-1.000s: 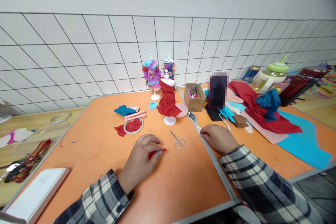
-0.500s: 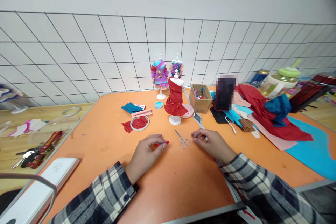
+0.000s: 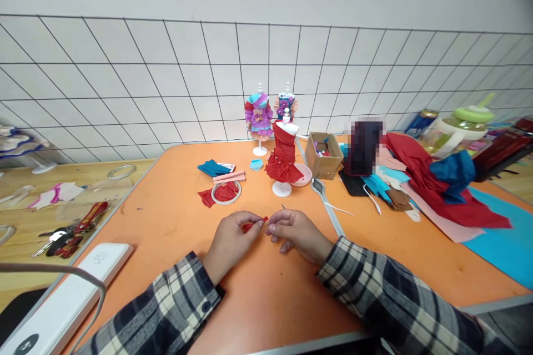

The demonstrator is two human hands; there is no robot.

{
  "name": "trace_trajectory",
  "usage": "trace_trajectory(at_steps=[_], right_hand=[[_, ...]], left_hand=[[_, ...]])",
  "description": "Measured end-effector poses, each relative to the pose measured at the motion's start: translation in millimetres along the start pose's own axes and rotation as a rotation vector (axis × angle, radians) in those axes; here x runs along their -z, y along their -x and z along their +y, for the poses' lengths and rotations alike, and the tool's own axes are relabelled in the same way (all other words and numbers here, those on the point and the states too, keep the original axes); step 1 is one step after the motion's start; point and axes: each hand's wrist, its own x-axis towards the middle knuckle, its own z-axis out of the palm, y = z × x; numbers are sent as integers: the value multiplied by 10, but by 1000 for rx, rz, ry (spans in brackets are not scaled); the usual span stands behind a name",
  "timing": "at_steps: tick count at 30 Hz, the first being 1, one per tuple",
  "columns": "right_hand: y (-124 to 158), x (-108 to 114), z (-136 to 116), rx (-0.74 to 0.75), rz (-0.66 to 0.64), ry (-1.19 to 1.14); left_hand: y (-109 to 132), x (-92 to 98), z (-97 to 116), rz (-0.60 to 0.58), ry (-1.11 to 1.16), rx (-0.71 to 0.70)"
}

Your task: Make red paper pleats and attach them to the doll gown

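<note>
The left hand pinches a small, crumpled red scrap, seemingly fabric, over the smooth orange tabletop. The right hand curls just beside its tip; whether those fingers grip anything, I cannot tell. Fine two-handed shaping seems underway, calling for steady fingertips. Beyond stands a white dress form in ruffled red.

We see keys near a white power bank and a blue can beside a green-lidded bottle.
</note>
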Motion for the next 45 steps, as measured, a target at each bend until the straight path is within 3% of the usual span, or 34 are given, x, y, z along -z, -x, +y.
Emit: trace_trajectory(at_steps=[8,24,27,32,35,38,45], right_hand=[[-50,-28,86,-86,106,-46],[-4,35,75,-152,39,-120],[5,26,83,-182,19,-159],[17,-37,111,-141,48,-242],[19,-42,122,-139,35,-312],[16,-13,126,-141,29,-358],[31,61,100,-155,-66,-214]], left_hand=[[34,-53,-20,10,-148,-131],[-23,68,-5,-31,-132,-532],[-41,66,-14,-37,-101,-508],[-15,-12,-4,2,28,-258],[4,-34,-5,62,59,-193],[13,-12,6,93,55,-224],[27,74,86,-2,-21,-464]])
